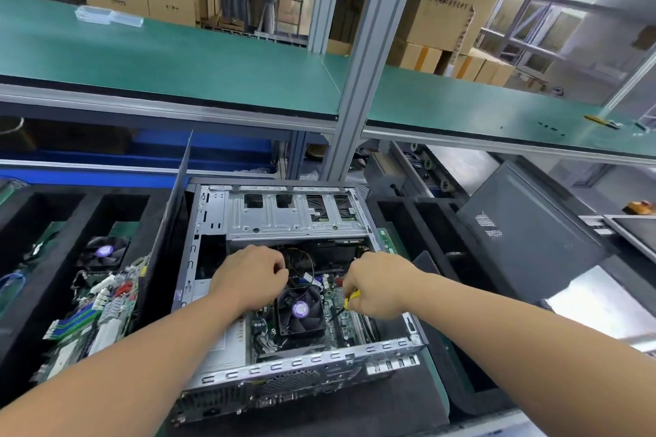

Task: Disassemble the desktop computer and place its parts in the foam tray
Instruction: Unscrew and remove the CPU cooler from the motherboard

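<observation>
On the workbench, frame centre, the open desktop case (298, 280) — right hand (376, 286) pinching a yellow-handled screwdriver (349, 303), left hand (248, 277) curled, apparently on a cable — cooler fan (301, 309) unscrewing next.

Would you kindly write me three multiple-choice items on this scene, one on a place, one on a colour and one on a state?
1. Where does the loose motherboard lie?
A. in the foam tray left of the case
B. on the green shelf
C. on the grey case at right

2. What colour is the screwdriver handle?
A. red
B. yellow
C. blue

3. How is the right hand?
A. flat on the shelf
B. hanging idle
C. gripping the screwdriver

Answers: 1 A, the board sits in the tray's left compartment. 2 B, yellow shows between the fingers. 3 C, its fingers curl round the handle over the board beside the fan.
</observation>
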